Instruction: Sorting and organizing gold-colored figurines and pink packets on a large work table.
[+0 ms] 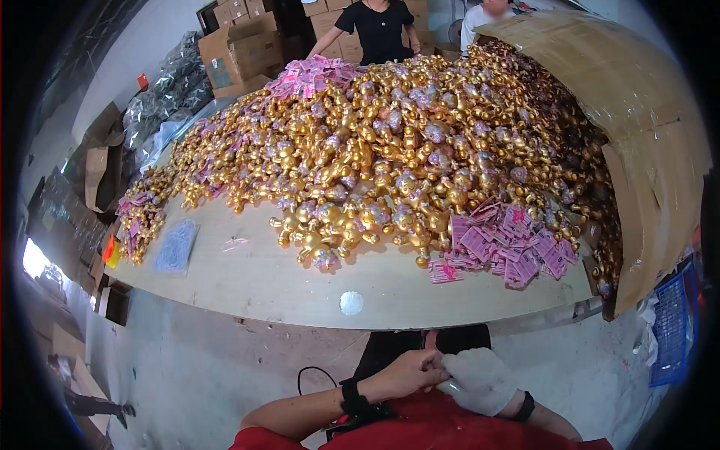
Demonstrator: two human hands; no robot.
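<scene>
My left hand [409,372] is bare, its fingers curled and pinched together where they meet my other hand, close in front of my body. A white glove covers my right hand [481,381], which is closed, with its fingertips against the left fingers. Something small, pale and shiny [452,386] shows below the glove's fingers; I cannot tell what it is. Both hands are below the table's front edge. Beyond them, a big heap of shiny gold figurines [360,161] covers much of the table [255,274]. Pink printed cards [517,251] lie piled at the heap's front right.
More pink cards [311,75] lie at the back. A bag of clear plastic pieces [176,246] sits at the table's left. A large cardboard sheet [652,135] walls the right side, near a blue crate [673,326]. A person in black [379,30] and another in white [474,21] are behind the heap.
</scene>
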